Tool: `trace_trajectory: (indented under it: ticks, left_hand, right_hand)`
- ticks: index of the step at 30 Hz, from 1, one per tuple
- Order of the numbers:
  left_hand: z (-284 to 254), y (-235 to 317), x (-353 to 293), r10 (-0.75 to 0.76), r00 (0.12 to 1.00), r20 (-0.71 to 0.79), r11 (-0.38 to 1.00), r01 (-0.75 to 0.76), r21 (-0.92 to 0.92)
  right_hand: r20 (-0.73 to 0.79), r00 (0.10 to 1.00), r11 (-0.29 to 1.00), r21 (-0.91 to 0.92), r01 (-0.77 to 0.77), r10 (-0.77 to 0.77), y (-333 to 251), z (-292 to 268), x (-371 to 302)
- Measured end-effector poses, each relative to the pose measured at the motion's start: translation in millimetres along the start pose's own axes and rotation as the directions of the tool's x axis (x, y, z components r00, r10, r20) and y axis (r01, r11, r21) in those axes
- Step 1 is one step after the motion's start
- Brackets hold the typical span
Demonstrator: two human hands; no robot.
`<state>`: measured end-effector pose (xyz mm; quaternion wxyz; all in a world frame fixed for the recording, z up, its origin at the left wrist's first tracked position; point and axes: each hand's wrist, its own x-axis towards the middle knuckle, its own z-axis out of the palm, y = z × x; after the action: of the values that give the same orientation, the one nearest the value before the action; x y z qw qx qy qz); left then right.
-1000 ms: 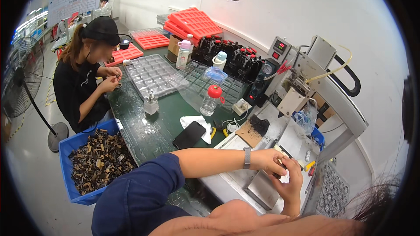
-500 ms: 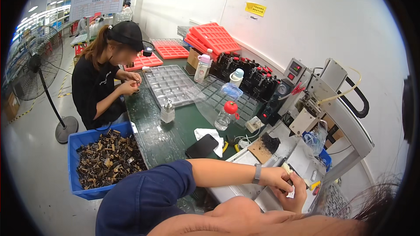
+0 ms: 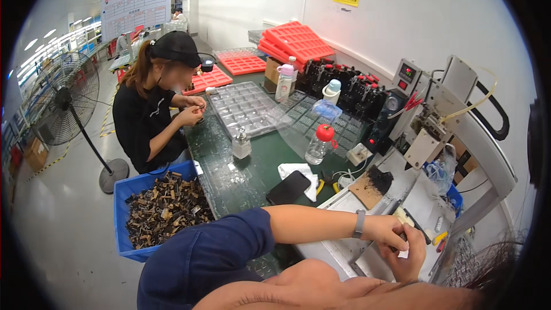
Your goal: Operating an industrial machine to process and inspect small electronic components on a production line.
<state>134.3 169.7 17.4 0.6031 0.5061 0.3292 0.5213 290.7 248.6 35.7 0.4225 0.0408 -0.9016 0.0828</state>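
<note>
Left hand: the left hand, a grey band at its wrist, reaches across the body from a dark blue sleeve; its fingers are curled and pinch one end of a small pale part
Right hand: the right hand comes up from below, fingers closed on the same part, touching the left hand
Part: small and whitish, held between both hands just above the grey machine bed; its exact shape is too small to tell
Bench: a green bench top carries a black phone, a clear bottle with a red cap and clear compartment trays
Floor: a blue bin of dark parts sits near the left elbow
Co-worker: a person in a black cap sits further along the bench, hands together
</note>
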Motion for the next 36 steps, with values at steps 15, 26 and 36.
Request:
trace_trajectory:
  ticks: [15,26,36]
  left_hand:
    - [5,1,-2,0.074,0.992,-0.102,0.997,-0.074,-0.001]
    - [7,4,-4,0.031,0.996,-0.085,0.999,-0.032,-0.013]
    - [7,6,-5,0.031,0.996,-0.089,0.999,-0.028,0.029]
  right_hand:
    - [0.088,0.986,0.985,0.093,-0.147,0.139,8,2,-9]
    - [0.084,0.988,0.988,0.075,-0.132,0.126,7,0,-7]
    - [0.065,0.990,0.989,0.078,-0.129,0.124,6,2,-8]
